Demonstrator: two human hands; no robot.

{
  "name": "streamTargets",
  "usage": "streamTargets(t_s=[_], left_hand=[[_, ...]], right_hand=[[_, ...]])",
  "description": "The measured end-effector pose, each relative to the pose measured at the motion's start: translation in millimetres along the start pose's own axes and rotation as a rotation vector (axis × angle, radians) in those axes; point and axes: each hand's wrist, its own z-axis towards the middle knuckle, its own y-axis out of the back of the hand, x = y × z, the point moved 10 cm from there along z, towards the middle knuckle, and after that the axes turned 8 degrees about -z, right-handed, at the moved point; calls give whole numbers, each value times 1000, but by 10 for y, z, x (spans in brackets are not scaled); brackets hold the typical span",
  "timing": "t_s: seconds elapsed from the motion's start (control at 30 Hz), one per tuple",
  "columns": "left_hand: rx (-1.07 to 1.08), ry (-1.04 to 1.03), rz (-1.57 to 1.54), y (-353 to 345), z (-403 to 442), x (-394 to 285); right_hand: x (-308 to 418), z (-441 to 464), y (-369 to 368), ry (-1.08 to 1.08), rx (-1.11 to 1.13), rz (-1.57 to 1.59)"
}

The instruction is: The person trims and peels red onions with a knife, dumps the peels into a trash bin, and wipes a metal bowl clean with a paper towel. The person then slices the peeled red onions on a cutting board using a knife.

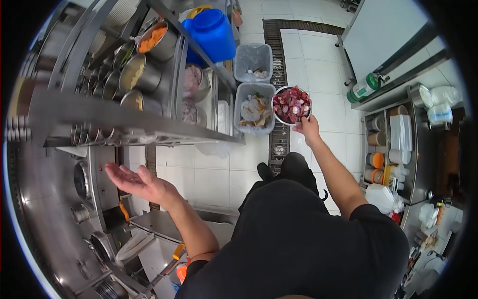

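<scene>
My right hand [308, 128] grips the near rim of a round metal bowl [277, 115]. Chunks of dark red raw meat with some pale pieces [293, 102] fill the bowl. It is held over the floor, just right of a grey bin with a clear liner [255, 130] that has scraps inside. Out to the left, my left hand [142, 183] is raised with its palm up and fingers spread, holding nothing. The steel shelf edge [124, 125] lies beyond that hand.
Steel shelving at the left carries metal pots of cut food, one with orange pieces [153, 40]. A blue drum [211, 35] and a second lined bin [253, 62] stand ahead. A floor drain grate [279, 144] runs beside the bins. Shelves with containers [393, 144] line the right side.
</scene>
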Motion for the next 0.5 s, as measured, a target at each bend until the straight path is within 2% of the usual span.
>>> streamTargets(t_s=[0.13,0.17,0.2,0.27,0.3,0.4,0.43,0.5], left_hand=[[26,-71,-101,-551,470,24],[-87,29,-96,-460,428,235],[-77,84,-37,-532,499,250],[-118,-33,82,-872,654,12],[-188,45,109,-916,681,46],[-422,60,383,-794,666,45],[-436,86,435,-838,664,72],[-485,135,549,-846,618,54]], right_hand=[[234,1104,-413,-43,22,20],[303,1405,-518,-32,28,-10],[347,1713,-603,-21,34,-54],[459,2372,-862,10,55,-140],[490,2707,-972,49,12,-184],[222,4057,-1311,426,2,-800],[745,3921,-1470,620,-139,-1061],[902,4215,-1705,540,-116,-1079]])
